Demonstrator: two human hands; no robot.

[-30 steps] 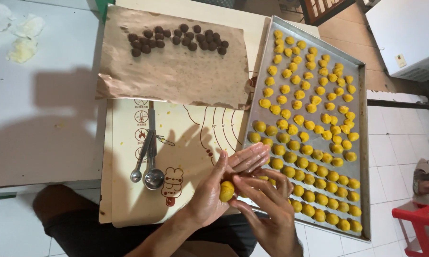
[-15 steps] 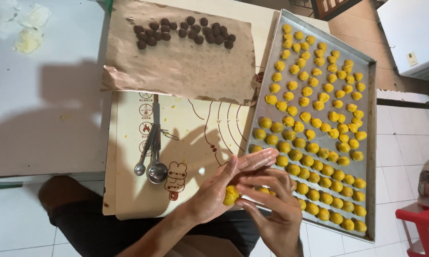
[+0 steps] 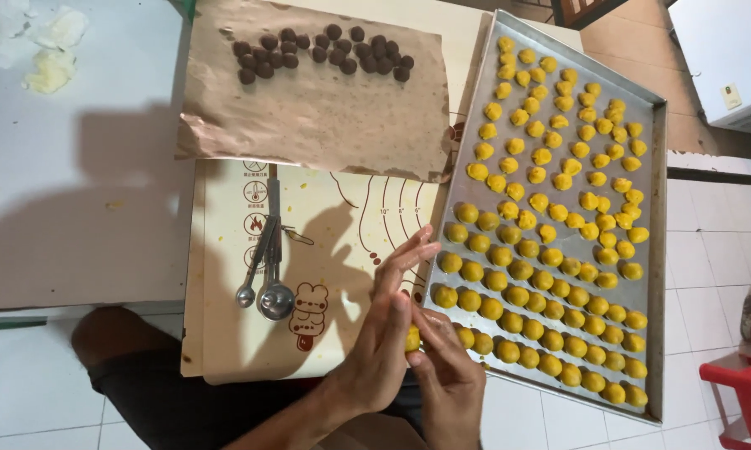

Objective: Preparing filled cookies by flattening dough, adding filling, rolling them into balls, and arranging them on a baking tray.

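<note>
Now yellow dough ball (image 3: 412, 337) pressed between palms: left hand (image 3: 384, 333) flat over it, right hand (image 3: 446, 371) cupping beneath, just beside metal tray (image 3: 657, 250) filled with yellow balls (image 3: 550, 225); brown paper (image 3: 325, 117) carrying dark balls (image 3: 325, 52); measuring spoons (image 3: 267, 275) on mat (image 3: 342, 250)

One metal tray (image 3: 659, 250), one brown paper sheet (image 3: 325, 125), one baking mat (image 3: 342, 250), two hands (image 3: 384, 350).
</note>
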